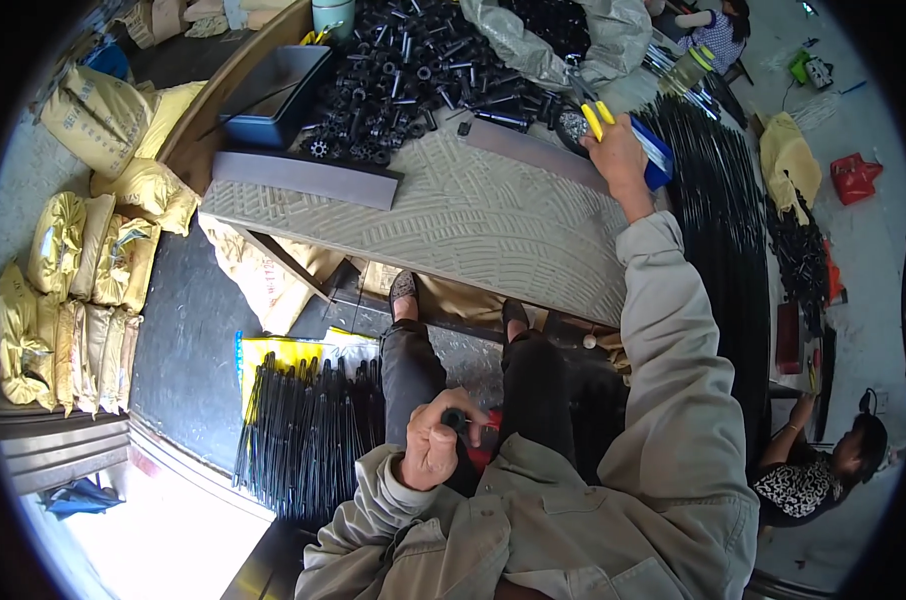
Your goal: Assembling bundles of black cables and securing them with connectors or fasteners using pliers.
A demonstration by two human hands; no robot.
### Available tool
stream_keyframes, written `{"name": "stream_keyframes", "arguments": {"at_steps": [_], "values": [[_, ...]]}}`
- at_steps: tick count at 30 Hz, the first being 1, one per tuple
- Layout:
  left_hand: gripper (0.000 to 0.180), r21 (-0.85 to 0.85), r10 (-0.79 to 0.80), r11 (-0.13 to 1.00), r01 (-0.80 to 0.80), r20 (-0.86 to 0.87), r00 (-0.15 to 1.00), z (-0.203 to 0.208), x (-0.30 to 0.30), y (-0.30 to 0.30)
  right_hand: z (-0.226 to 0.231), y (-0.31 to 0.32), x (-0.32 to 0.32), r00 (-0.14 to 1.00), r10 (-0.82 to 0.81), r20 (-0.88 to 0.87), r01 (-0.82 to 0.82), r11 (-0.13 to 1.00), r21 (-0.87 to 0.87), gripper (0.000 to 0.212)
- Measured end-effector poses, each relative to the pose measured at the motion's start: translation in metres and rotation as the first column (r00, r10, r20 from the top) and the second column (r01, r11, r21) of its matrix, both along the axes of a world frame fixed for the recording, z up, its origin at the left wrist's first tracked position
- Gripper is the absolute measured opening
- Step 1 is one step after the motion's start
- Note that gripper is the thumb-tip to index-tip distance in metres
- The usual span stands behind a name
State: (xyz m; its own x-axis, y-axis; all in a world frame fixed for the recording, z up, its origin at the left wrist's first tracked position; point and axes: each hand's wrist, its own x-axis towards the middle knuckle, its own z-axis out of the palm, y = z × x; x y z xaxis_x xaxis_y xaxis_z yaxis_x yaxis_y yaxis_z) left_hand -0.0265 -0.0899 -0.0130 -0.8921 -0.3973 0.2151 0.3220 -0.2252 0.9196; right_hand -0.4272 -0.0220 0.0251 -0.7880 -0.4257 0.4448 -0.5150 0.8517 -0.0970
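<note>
My left hand (435, 445), in front of my lap, is closed around a dark round rod (455, 419) seen nearly end-on, so its length is hidden. Over the table's right side, my right arm reaches out. Yellow-handled pliers (599, 119) are in the fingers of my right hand (618, 158), their metal jaws pointing away from me. Beside that hand sit a blue box (654, 155) and a round container of small metal bits (573, 124). A heap of small black plastic parts (398, 75) lies farther left on the table.
The patterned table (423, 200) carries two flat grey strips (308, 178) and a blue bin (268, 100). Long black rods (708, 210) are bundled at right; more rods (308, 430) stand left of my legs. Stacked yellow sacks (83, 290) line the left. Other people (813, 470) sit at right.
</note>
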Motion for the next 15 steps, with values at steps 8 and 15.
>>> {"name": "stream_keyframes", "arguments": {"at_steps": [8, 15], "values": [[0.065, -0.006, 0.112, 0.994, -0.112, 0.003, 0.994, -0.003, 0.007, 0.006, 0.002, 0.004, 0.010, 0.998, -0.011, -0.065, 0.004, 0.993, -0.120, 0.020], [0.065, 0.027, 0.284, 0.957, -0.290, 0.139, 0.949, 0.018, 0.007, 0.009, 0.031, 0.027, 0.116, 0.670, 0.667, 0.326, 0.001, 0.438, -0.899, 0.014]]}}
